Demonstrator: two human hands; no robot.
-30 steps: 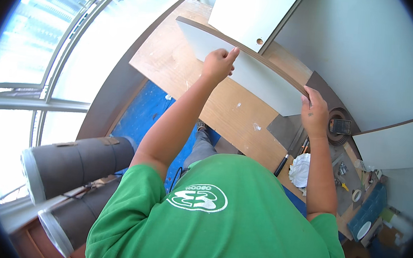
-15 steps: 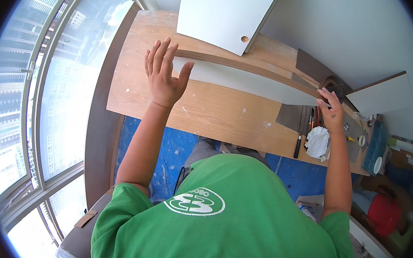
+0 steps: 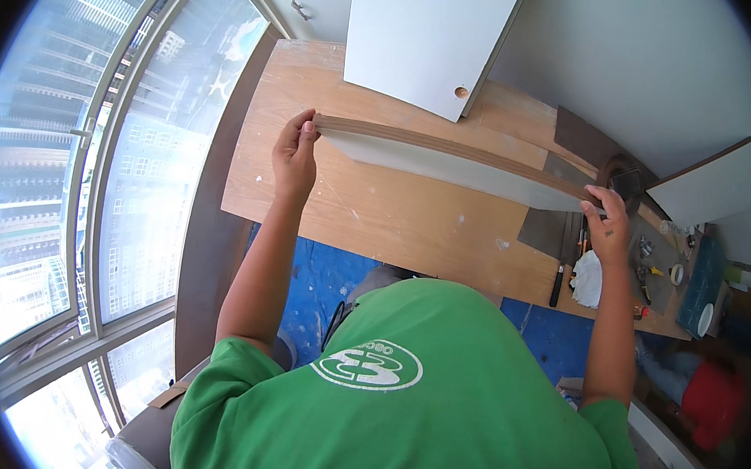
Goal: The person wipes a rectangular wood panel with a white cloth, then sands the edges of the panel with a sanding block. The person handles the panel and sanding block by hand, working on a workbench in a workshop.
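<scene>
Holding a brown-edged white panel [image 3: 451, 165] on edge over the plywood worktop [image 3: 412, 220], pinching its left end with the left hand [image 3: 295, 153] and its right end with the right hand [image 3: 607, 226]. Could twist or slip from uneven fingertip grip; could knock the round-holed white board [image 3: 426, 36] behind if pushed away, or catch the black-handled tool [image 3: 557, 286] if lowered rightward.

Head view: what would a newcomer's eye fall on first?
Likely the person's bright green short-sleeved T-shirt, filling the lower middle. Next, the long white board with a brown edge, mid-frame against the light-brown wooden worktop, gripped near its ends by the left hand and right hand. Then the bright framed glass window along the left side and the white rectangular panel with a round hole at top centre.
</scene>
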